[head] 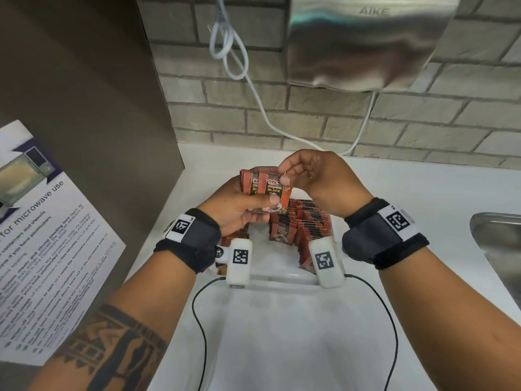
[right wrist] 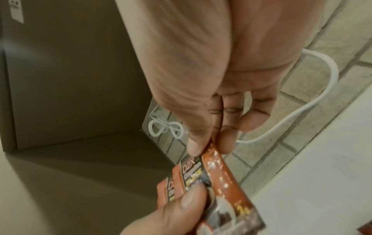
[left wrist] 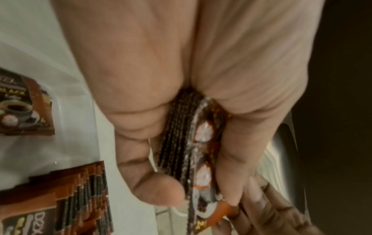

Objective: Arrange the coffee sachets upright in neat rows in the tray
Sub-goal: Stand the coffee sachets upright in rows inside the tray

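Observation:
My left hand [head: 239,204] grips a stack of red-and-black coffee sachets [head: 263,189] above the clear tray [head: 282,277], thumb across the front. In the left wrist view the stack's edges [left wrist: 181,143] show between thumb and fingers. My right hand [head: 307,176] pinches the top corner of the front sachet [right wrist: 213,168] between thumb and forefinger. Below the hands, a row of sachets [head: 304,224] stands upright in the right side of the tray. More sachets [head: 235,235] sit at the tray's left, mostly hidden by my left wrist.
The tray sits on a white counter [head: 408,193] against a brick wall. A brown panel [head: 84,108] with a microwave notice [head: 42,235] is at the left. A steel sink [head: 499,249] lies at the right. A hand dryer [head: 366,40] and white cable [head: 253,94] hang above.

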The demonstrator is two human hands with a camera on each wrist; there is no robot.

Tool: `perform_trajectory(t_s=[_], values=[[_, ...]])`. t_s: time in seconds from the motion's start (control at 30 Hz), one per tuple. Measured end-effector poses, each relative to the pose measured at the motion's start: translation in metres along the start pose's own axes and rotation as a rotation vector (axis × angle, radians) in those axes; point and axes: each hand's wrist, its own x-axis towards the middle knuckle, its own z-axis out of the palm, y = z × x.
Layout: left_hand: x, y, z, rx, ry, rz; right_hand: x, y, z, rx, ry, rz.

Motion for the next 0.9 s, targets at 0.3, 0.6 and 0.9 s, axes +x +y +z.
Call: perform_trajectory(t_s=[0.3, 0.6, 0.9], values=[[0.002, -0.012, -0.006, 0.156, 0.0, 0.04, -0.003, 0.008, -0.002, -0.215, -0.067, 0.056], [-0.024, 0.002, -0.043, 0.834, -0.042, -0.177, -0.008, 0.039, -0.006, -0.511, -0.104, 0.066], [0.013, -0.036, -0.002, 1.347, -0.407, -0.523, 0.009, 0.069, 0.034, -0.771, -0.215, 0.265]])
